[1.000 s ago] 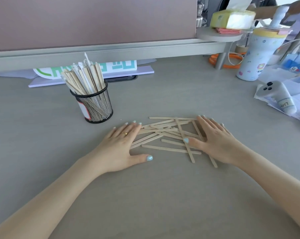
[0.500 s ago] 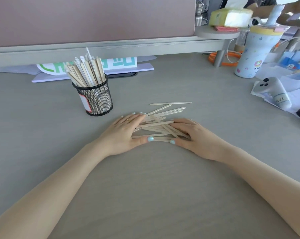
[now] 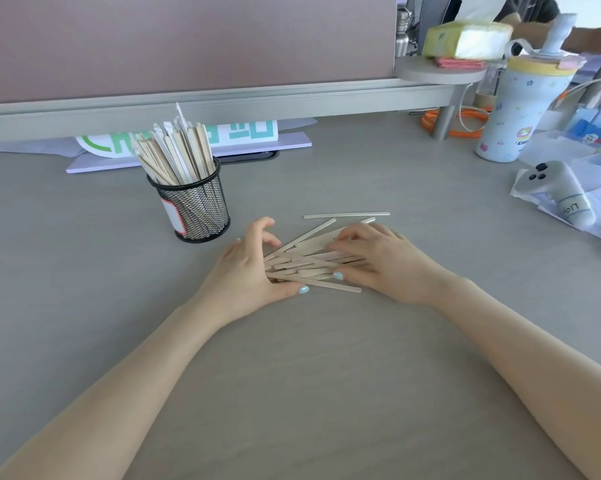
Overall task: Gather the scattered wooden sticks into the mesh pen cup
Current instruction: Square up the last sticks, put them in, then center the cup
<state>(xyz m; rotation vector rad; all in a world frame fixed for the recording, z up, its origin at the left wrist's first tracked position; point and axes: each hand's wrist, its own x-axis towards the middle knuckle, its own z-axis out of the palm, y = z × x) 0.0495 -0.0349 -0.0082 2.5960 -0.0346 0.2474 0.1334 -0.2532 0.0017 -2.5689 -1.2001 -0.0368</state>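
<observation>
A pile of flat wooden sticks (image 3: 307,261) lies bunched on the grey desk (image 3: 326,375) between my hands. My left hand (image 3: 247,271) cups the pile's left ends, fingers curled over the far side and thumb along the near side. My right hand (image 3: 382,261) lies over the right part of the pile, fingers on top and thumb against its near edge. One stick (image 3: 346,215) lies apart just behind the pile. The black mesh pen cup (image 3: 197,209) stands upright to the back left of my left hand, with several sticks (image 3: 174,154) in it.
A white handheld controller (image 3: 562,192) on paper lies at the right edge. A patterned drink bottle (image 3: 513,112) and an orange cable (image 3: 465,123) are at the back right. A lilac card stand (image 3: 188,150) sits behind the cup under the partition.
Both hands have swept inward and pushed the spread sticks into one tight bunch. My left fingers went from flat to curled round the pile's ends. One stick stayed behind the pile.
</observation>
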